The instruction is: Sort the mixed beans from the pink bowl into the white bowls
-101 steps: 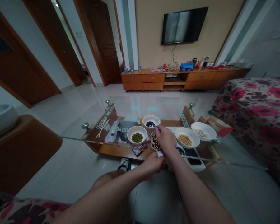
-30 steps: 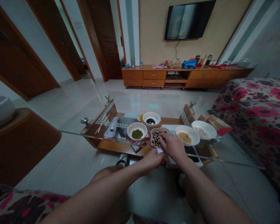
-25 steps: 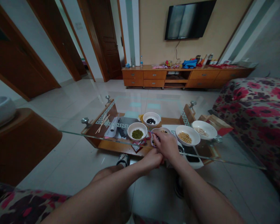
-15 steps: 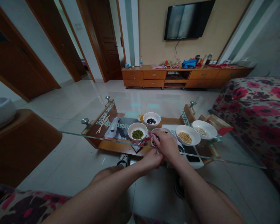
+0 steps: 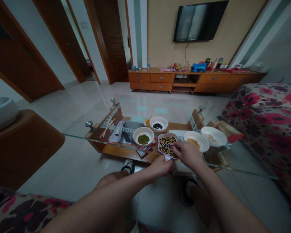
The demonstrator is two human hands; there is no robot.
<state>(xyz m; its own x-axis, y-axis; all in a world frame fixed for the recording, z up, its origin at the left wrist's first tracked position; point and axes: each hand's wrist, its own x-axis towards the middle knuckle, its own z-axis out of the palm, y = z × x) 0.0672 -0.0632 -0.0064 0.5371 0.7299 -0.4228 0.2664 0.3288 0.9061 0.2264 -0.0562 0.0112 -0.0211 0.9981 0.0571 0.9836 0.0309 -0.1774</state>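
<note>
Though both my hands are at the purple-rimmed dish (image 5: 159, 142), neither is spread open. The dish sits at the near side of the glass table (image 5: 92, 139), though I can't tell whether it's resting there or lifted slightly. It's heaped with mixed dark and yellow beans (image 5: 167, 145).

My left hand (image 5: 160, 167) is at the dish's near edge, its curled fingers (image 5: 168, 165) touching the rim, but I can't tell if they're gripping it. My right hand (image 5: 189, 156) is just to the right, its bent fingers (image 5: 178, 149) over the rim. Whether they're pinching anything is too small to tell.

Beside the dish are four white bowls. Green beans (image 5: 143, 139) fill one on the left, and black beans (image 5: 157, 126) lie in another straight ahead. Yellow beans (image 5: 192, 142) are in a third, partly behind my right hand, just touching distance from the dish, and pale pieces (image 5: 210, 138) are in the last, farther right.

Chopsticks (image 5: 107, 127) lie well off to the left. A floral sofa (image 5: 264, 110) runs along the right.
</note>
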